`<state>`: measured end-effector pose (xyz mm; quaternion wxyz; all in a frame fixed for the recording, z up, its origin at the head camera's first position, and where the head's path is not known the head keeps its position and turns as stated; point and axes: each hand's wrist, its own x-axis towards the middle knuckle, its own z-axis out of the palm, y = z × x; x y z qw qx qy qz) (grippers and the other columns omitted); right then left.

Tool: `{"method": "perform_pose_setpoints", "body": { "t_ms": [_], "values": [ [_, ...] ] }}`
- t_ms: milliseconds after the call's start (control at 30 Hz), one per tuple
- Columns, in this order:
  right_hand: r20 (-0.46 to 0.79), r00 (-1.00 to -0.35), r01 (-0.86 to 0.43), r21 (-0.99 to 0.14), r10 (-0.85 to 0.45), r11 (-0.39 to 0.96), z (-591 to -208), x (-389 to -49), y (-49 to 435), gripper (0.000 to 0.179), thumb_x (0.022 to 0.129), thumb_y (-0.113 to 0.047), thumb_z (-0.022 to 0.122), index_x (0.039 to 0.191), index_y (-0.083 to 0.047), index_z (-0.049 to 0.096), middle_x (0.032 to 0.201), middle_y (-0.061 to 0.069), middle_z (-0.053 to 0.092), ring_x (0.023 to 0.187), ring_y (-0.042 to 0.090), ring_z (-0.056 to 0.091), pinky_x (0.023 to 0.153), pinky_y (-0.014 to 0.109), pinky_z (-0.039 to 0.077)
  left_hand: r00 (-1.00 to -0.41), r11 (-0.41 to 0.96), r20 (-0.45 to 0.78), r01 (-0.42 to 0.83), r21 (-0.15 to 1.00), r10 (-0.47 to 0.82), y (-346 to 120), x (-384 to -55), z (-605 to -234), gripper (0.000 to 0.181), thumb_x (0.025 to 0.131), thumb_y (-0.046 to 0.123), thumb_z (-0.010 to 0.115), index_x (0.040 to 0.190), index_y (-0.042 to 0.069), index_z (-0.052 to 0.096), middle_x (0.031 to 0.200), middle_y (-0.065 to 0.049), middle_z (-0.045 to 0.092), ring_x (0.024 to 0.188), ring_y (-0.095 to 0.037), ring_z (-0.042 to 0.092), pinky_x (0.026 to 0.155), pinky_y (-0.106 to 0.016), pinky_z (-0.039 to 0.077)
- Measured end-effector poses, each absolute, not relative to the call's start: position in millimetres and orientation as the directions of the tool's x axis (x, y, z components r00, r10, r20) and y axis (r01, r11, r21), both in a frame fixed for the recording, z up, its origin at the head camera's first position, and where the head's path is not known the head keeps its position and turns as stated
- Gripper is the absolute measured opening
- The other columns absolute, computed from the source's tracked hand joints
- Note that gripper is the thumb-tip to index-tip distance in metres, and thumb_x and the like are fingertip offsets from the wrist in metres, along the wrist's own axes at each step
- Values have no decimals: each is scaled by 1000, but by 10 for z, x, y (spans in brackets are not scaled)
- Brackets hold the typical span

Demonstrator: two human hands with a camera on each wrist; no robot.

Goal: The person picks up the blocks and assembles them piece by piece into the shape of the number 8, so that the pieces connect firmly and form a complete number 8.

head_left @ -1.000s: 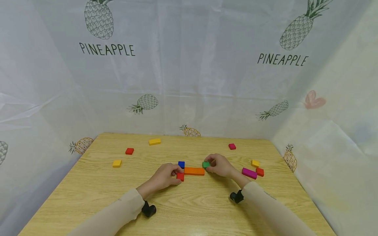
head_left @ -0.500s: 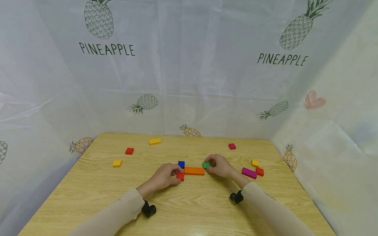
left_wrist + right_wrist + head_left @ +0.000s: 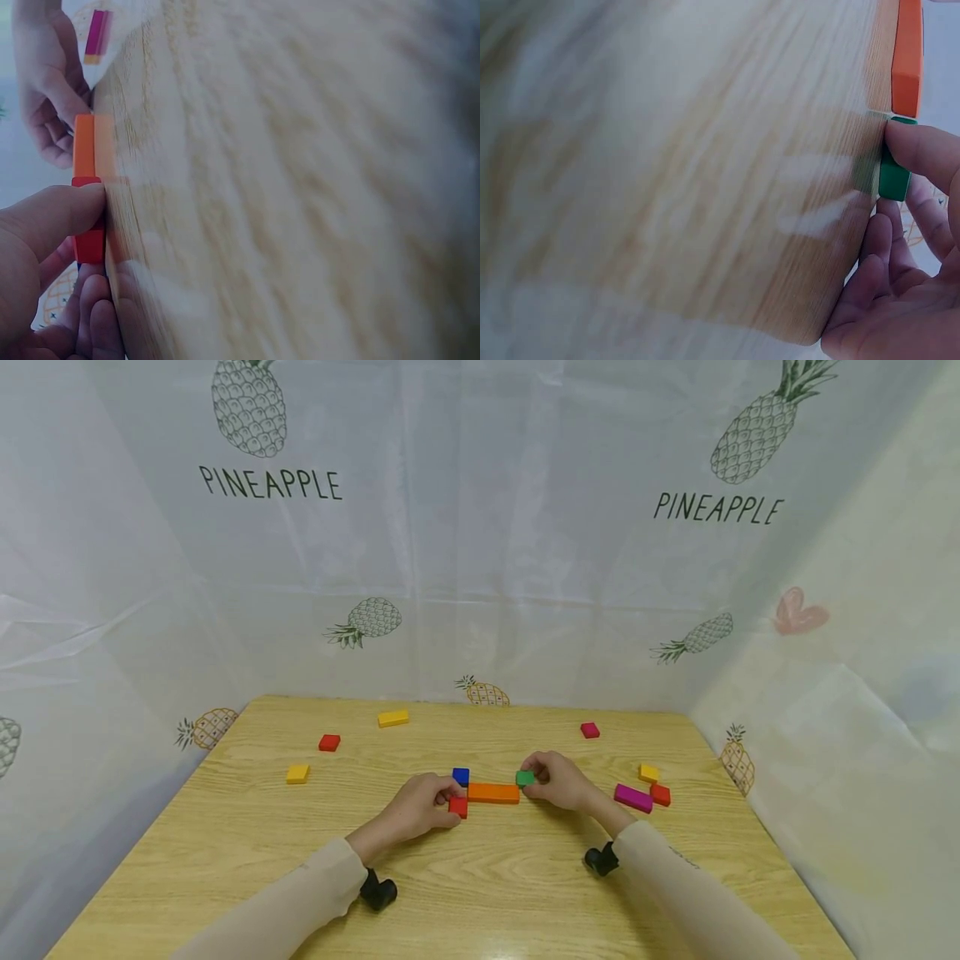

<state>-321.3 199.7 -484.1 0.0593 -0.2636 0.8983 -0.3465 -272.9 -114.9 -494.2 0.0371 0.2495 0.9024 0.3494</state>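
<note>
Between thumb and fingers my left hand (image 3: 417,807) pinches a small red block (image 3: 457,808) lying on the wooden table. Just behind that block is a blue block (image 3: 461,776), partly covered by the fingers. A long orange block (image 3: 492,793) lies to the right of both. At its far right corner my right hand (image 3: 559,782) pinches a green block (image 3: 524,778). In the right wrist view a narrow gap separates the green block (image 3: 895,172) from the end of the orange block (image 3: 907,60). The left wrist view shows the thumb on the red block (image 3: 89,244).
A purple block (image 3: 633,798), red block (image 3: 660,794) and yellow block (image 3: 648,773) lie right of the right hand. A crimson block (image 3: 590,730) sits farther back. Leftward are another red block (image 3: 329,742) and two yellow blocks (image 3: 297,774). Pineapple-printed sheeting (image 3: 480,552) surrounds the table.
The green block in the right hand has shifted very slightly to the right. Both hands keep their holds, and the other blocks stay where they were.
</note>
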Motion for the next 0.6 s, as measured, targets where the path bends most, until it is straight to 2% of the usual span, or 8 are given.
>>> {"method": "perform_pose_setpoints", "body": {
  "t_ms": [600],
  "values": [
    [43, -839, -416, -692, -542, 589, -4835, -3236, 2035, 23, 98, -10, 77, 116, -2, 66, 102, 6, 65, 85, 17, 57, 78, 27, 49, -872, 623, 106, 421, 659, 477, -1145, -2711, -4923, 24, 87, 16, 88, 108, 17, 76, 91, 4, 62, 84, -16, 52, 76, -31, 44]
  ]
}}
